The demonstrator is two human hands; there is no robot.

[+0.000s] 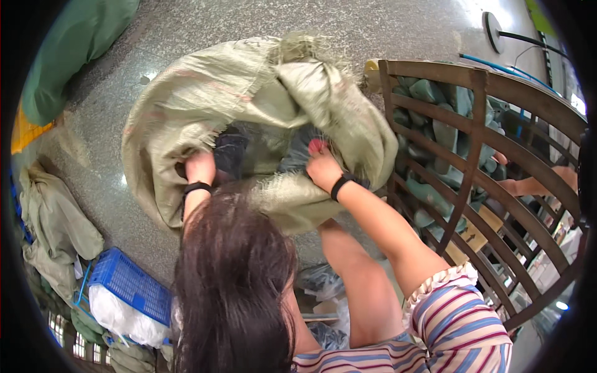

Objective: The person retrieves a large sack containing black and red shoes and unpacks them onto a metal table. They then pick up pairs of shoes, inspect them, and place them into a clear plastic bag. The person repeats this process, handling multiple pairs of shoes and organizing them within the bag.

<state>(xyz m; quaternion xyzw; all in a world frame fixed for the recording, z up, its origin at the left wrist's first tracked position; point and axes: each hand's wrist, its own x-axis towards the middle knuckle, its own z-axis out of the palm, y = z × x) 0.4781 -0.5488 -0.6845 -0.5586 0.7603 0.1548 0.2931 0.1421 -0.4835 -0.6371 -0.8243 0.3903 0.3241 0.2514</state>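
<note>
Both hands' fingers (200,166) (321,166) grip the coarse woven sack's (186,105) frayed open mouth.

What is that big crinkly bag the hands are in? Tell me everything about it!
It is a large woven sack, pale beige-green like plastic weave, with frayed threads along its edges. It lies crumpled on the speckled grey floor beside a brown slatted rack. Its mouth is pulled wide open, showing dark things inside. The left hand and right hand both reach into the opening, touching the rim.
</note>
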